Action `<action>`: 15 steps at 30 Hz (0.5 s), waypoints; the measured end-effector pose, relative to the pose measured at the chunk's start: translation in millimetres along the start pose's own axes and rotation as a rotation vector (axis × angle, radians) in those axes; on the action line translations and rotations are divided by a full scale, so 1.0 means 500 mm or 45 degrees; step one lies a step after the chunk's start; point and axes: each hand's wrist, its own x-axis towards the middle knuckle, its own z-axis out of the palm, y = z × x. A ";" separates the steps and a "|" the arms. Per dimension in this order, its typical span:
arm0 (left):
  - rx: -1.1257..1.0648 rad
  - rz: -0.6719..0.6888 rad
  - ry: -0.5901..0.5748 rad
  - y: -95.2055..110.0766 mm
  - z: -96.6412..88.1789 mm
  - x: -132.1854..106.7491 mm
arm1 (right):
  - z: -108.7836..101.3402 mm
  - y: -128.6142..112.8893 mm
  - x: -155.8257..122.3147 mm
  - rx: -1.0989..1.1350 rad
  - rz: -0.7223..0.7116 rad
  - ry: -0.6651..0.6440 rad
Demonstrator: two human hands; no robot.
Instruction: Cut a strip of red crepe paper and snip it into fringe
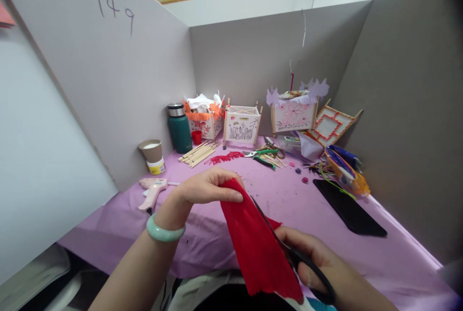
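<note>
A strip of red crepe-like paper [253, 248] hangs down in front of me, its top pinched between the thumb and fingers of my left hand [213, 188]. My right hand [311, 253] grips black-handled scissors [318, 282], whose dark blades lie along the right edge of the red paper. A small red flap sticks out to the right beyond the blades. Whether the blades are fully closed is hard to see. Farther back on the purple cloth lies a fringed red strip [226, 157], beside green-handled pliers [265, 154].
Several decorated stick-framed paper boxes, such as the middle one [243, 125], stand along the back divider. A green bottle [180, 130], bamboo sticks [198, 153], a cup [151, 149] and a pink glue gun [154, 193] are at left. A black phone-like slab [349, 207] and an orange pouch [349, 176] lie right.
</note>
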 end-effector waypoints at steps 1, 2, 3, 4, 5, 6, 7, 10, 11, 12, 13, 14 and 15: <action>-0.008 0.000 -0.003 0.001 0.001 0.000 | 0.001 -0.001 0.001 -0.001 -0.005 0.002; -0.013 0.001 -0.004 0.001 0.002 0.001 | 0.001 0.000 0.001 -0.003 -0.010 0.000; -0.016 0.003 -0.006 0.002 0.002 0.001 | 0.001 0.001 0.002 -0.006 -0.018 -0.006; -0.017 0.005 -0.008 0.002 0.003 0.001 | 0.001 0.002 0.003 -0.008 -0.025 -0.015; -0.016 0.006 -0.010 0.003 0.003 0.001 | 0.000 0.005 0.004 -0.008 -0.031 -0.026; -0.016 0.009 -0.011 0.003 0.003 0.001 | -0.002 0.007 0.005 -0.009 -0.037 -0.031; -0.015 0.009 -0.011 0.003 0.003 0.001 | -0.003 0.010 0.006 -0.012 -0.039 -0.033; -0.025 0.006 -0.007 0.001 0.002 0.001 | -0.006 0.016 0.008 -0.033 -0.039 -0.007; -0.032 0.003 -0.007 0.001 0.002 0.001 | -0.007 0.017 0.009 -0.039 -0.040 0.002; -0.040 -0.001 -0.008 0.000 0.001 0.001 | -0.007 0.017 0.009 -0.046 -0.045 0.008; -0.047 -0.006 -0.010 0.000 0.001 0.002 | -0.007 0.018 0.009 -0.050 -0.051 0.010; -0.053 -0.014 -0.013 0.000 0.001 0.002 | -0.007 0.018 0.009 -0.052 -0.061 0.013; -0.058 -0.022 -0.015 0.000 0.001 0.002 | -0.007 0.018 0.009 -0.051 -0.070 0.014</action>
